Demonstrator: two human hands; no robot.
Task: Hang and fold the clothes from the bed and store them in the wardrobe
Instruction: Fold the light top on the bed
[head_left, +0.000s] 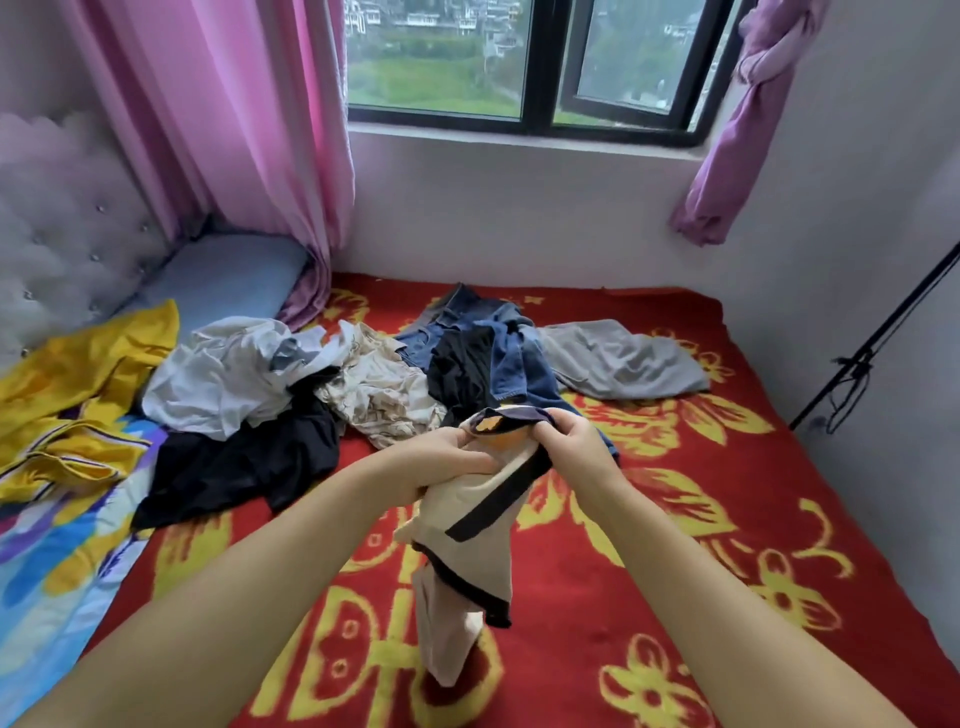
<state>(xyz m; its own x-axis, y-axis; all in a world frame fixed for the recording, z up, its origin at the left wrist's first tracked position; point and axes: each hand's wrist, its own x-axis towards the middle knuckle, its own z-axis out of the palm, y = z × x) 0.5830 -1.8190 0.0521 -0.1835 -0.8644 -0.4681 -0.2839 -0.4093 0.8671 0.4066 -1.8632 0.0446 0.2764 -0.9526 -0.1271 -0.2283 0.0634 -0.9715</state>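
Note:
A cream garment with dark trim (467, 566) hangs bunched above the bed. My left hand (447, 457) grips its upper part, and my right hand (571, 441) pinches its dark collar edge. Behind them on the red flowered blanket (675, 571) lies a pile of clothes: a black garment (249, 462), a white shirt (228, 374), a cream patterned piece (384, 395), blue jeans (498, 358) with a dark item on top, and a grey garment (618, 358). A yellow garment (72, 395) lies at the left. The wardrobe is out of view.
A padded headboard (62, 244) stands at the left with a blue pillow (228, 280) beside it. Pink curtains (234, 130) and a window (524, 62) are behind the bed. A black stand with cables (862, 358) leans against the right wall.

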